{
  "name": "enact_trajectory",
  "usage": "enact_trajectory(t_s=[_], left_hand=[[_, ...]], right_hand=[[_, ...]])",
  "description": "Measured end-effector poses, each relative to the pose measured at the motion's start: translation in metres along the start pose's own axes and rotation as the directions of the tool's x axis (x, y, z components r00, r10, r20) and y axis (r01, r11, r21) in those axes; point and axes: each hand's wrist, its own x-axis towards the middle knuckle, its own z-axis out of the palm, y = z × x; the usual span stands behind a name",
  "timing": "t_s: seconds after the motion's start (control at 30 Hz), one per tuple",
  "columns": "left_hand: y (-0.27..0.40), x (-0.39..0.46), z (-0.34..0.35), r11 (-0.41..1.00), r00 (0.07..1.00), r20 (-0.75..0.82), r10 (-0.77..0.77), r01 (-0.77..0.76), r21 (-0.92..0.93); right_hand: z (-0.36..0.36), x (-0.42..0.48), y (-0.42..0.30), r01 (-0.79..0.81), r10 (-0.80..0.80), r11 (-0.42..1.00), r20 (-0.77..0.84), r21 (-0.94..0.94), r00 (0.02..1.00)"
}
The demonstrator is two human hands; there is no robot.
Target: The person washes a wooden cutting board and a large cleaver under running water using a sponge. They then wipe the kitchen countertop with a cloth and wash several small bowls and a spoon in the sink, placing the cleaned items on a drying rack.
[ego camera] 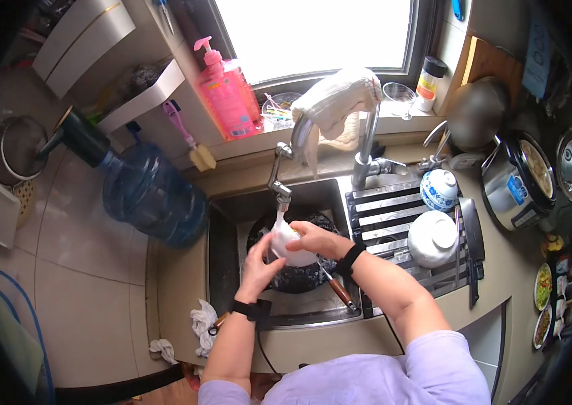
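Observation:
Water runs from the swivel spout of a faucet (pixel 283 195) onto a white bowl (pixel 288 248) between my two hands. My left hand (pixel 260 266) holds the bowl's left side, fingers and thumb spread round it. On its upper right side lies my right hand (pixel 316 240), the fingers bent against the bowl. Beneath both hands a dark round pan (pixel 298 281) with foamy water sits in the black sink (pixel 225 273). A utensil with a wooden handle (pixel 339 292) leans out of the pan towards the sink's front right corner.
Right of the sink, a slatted drying rack (pixel 382 206) carries upturned bowls (pixel 432 239), with a knife (pixel 473 278) at its side. Behind stands a faucet with a cloth (pixel 336 101) over it. A water jug (pixel 151 192) stands left; white rags (pixel 205 324) lie at the front left.

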Motion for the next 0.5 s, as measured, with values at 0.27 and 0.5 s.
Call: enact_trajectory(t_s=[0.27,0.5], left_hand=[[0.019,0.005,-0.018,0.94,0.966,0.252,0.051,-0.132,0.314],[0.007,-0.009,0.002,0.896,0.953,0.223,-0.206,0.275,-0.348]], right_hand=[[-0.005,-0.005,-0.019,0.176,-0.097,0.81,0.168,-0.559,0.981],[0.005,-0.028,-0.033,0.402,-0.604,0.735,-0.256,-0.547,0.755]])
